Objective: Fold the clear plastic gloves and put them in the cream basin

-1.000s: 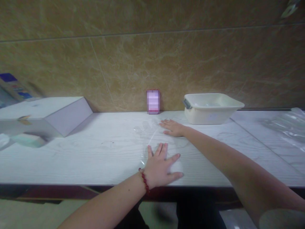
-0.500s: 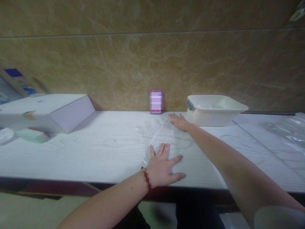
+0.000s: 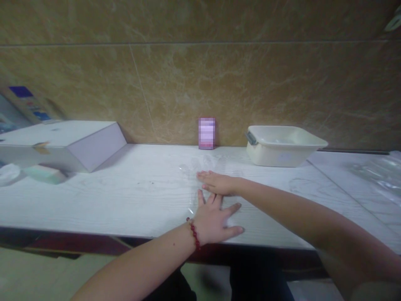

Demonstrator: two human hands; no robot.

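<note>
A thin, see-through disposable plastic glove lies flat on the white wood-grain table, its finger-shaped lobes toward the wall. My left hand, with a red bead bracelet at the wrist, presses palm down on its near part, fingers spread. Just beyond, my right hand rests flat across the glove's middle, fingers stretched out to the left. Its edge overlaps the left fingertips. Both hands cover much of the glove, so its near end is hidden.
A pixelated phone-like panel stands against the tiled wall. Right of it sits a cream plastic basin with a grey handle. At left are a white box, a green sponge-like block and a white round item. Clear plastic lies far right.
My right hand has moved from near the basin, leftward and closer to me, over the glove against my left fingertips. The left hand stays in place.
</note>
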